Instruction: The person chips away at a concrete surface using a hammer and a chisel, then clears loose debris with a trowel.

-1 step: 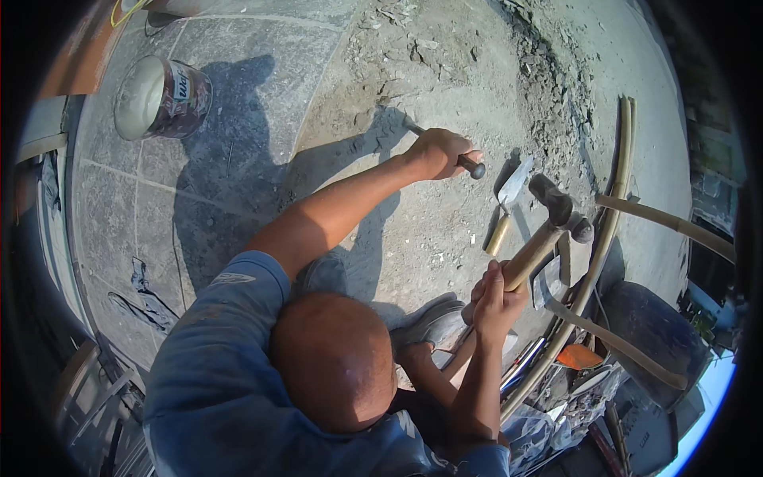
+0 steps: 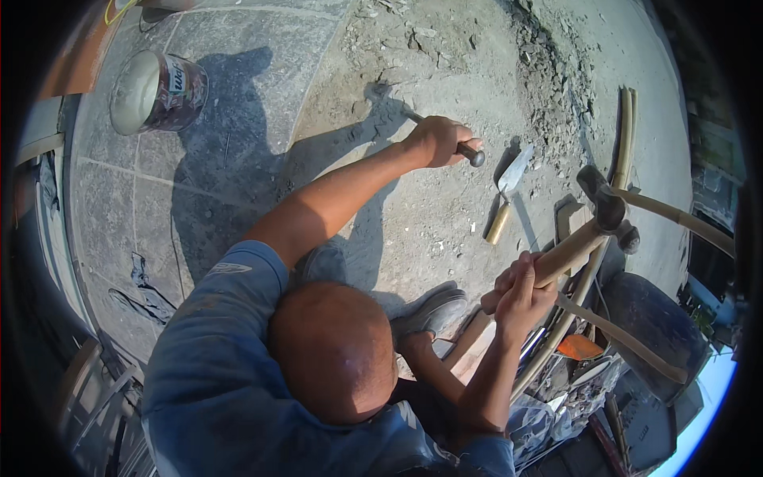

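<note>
My left hand [image 2: 443, 143] is closed around a metal chisel [image 2: 474, 157]. The chisel's round striking end sticks out on the thumb side, and its other end slants down to the far left, near broken concrete. My right hand [image 2: 520, 296] grips the wooden handle of a hammer [image 2: 575, 253]. The heavy metal head is up at the right, well apart from the chisel. Between the two hands, a trowel [image 2: 515, 171] with a wooden handle lies on the dusty ground. My shoe [image 2: 435, 312] rests on the floor below it.
Loose rubble [image 2: 548, 87] runs along the far right. A printed bucket [image 2: 187, 95] stands on grey tiles at the far left. On the right are a long pole [image 2: 584, 290], wooden tool handles [image 2: 636, 346], a dark drum [image 2: 650, 330] and an orange scrap [image 2: 579, 347].
My right hand has swung the hammer up and to the right, away from the chisel. My left hand keeps its hold on the chisel, shifted slightly upward in view.
</note>
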